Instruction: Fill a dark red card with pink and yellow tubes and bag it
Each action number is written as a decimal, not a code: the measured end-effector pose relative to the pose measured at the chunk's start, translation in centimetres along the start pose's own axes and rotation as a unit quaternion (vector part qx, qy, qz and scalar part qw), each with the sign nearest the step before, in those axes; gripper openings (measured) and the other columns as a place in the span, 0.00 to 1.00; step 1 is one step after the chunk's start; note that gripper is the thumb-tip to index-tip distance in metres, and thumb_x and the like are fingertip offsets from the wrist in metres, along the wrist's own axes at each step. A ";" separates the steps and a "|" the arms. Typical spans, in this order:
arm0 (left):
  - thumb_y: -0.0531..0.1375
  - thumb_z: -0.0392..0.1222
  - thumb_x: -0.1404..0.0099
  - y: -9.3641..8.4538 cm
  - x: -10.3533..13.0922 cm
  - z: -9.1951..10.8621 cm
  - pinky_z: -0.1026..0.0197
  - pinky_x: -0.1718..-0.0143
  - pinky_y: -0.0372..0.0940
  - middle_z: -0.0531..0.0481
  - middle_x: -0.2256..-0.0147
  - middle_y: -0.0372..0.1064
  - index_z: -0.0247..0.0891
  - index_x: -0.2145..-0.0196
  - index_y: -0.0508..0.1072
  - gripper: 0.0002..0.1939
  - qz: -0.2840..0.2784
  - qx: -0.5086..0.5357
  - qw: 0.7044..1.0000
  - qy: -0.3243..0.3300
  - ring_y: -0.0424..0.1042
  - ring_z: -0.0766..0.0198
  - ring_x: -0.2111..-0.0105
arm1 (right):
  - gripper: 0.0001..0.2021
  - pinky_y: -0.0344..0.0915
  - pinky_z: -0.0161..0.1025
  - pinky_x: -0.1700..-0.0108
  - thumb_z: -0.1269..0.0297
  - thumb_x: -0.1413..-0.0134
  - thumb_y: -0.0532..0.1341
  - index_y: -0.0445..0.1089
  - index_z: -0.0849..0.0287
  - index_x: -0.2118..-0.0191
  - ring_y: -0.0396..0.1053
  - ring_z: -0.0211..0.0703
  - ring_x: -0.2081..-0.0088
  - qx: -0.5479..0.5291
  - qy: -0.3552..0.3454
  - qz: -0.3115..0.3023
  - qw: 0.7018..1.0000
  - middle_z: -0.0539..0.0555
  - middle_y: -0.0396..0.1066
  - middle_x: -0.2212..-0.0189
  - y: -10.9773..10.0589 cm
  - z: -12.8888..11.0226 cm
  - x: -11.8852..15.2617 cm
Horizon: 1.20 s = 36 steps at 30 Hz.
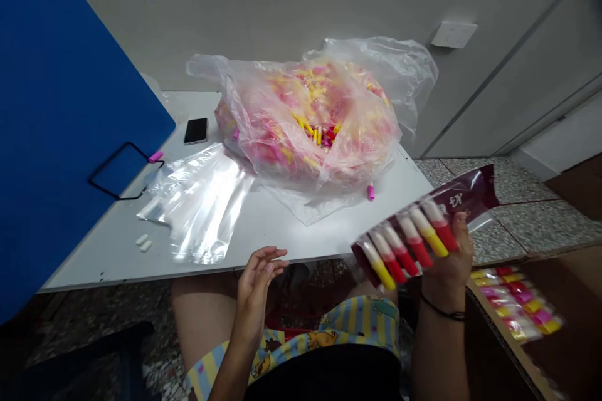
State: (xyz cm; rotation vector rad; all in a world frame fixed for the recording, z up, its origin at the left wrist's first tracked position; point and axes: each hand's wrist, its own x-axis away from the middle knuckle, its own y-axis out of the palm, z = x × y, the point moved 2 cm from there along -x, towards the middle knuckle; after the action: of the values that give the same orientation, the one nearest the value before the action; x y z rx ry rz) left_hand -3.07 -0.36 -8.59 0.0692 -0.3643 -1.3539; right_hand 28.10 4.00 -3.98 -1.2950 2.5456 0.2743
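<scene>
Packet (pixel 414 235) in right hand (pixel 449 263); bag (pixel 310 122) beyond.

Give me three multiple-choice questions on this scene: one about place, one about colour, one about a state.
1. Where does the black smartphone lie?
A. on the white table
B. on the floor
C. in the cardboard box

2. What colour is the upright panel at the left?
A. green
B. blue
C. orange

3. How is the left hand?
A. shut on a bag
B. flat on the table
C. open, holding nothing

Answers: 1 A, it rests beside the big clear plastic bag of small tubes. 2 B, plainly blue. 3 C, its fingers are spread; the right hand holds the dark red pack of tubes.
</scene>
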 end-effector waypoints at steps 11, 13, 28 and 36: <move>0.61 0.52 0.42 2.2 0.4 -1.8 0.60 0.59 0.64 0.42 0.59 0.72 0.36 0.61 0.70 0.18 -0.092 -0.035 0.994 -0.041 0.73 0.58 0.62 | 0.27 0.47 0.33 0.82 0.45 0.54 0.62 0.47 0.55 0.85 0.43 0.30 0.84 -0.031 0.014 0.118 0.992 0.43 0.44 0.88 1.2 0.2 1.3; 0.61 0.53 0.43 2.4 0.4 -2.0 0.60 0.60 0.64 0.42 0.59 0.73 0.37 0.62 0.71 0.18 -0.095 -0.041 0.993 -0.049 0.73 0.58 0.63 | 0.29 0.45 0.34 0.81 0.44 0.52 0.61 0.45 0.55 0.86 0.43 0.30 0.84 0.042 -0.027 0.118 0.992 0.43 0.43 0.88 0.9 -0.2 1.5; 0.58 0.49 0.40 2.7 0.5 -2.5 0.61 0.59 0.63 0.44 0.59 0.72 0.37 0.62 0.71 0.13 -0.117 -0.095 0.987 -0.055 0.72 0.58 0.62 | 0.29 0.43 0.36 0.77 0.49 0.43 0.55 0.53 0.58 0.89 0.47 0.31 0.85 0.331 -0.247 -0.029 0.910 0.48 0.51 0.91 3.3 -1.2 -1.2; 0.56 0.48 0.39 2.7 0.5 -2.8 0.61 0.60 0.62 0.44 0.59 0.72 0.37 0.62 0.70 0.13 -0.126 -0.107 0.984 -0.061 0.72 0.59 0.62 | 0.23 0.50 0.34 0.77 0.52 0.45 0.58 0.64 0.61 0.85 0.57 0.34 0.83 0.304 -0.223 -0.060 0.924 0.51 0.62 0.87 3.5 -0.2 -1.9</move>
State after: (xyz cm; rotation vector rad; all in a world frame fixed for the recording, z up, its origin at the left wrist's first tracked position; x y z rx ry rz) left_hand 0.41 -0.72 -10.40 -0.1524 -0.3179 -1.6452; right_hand 26.30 7.40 -3.02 -0.9924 1.9276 -0.2177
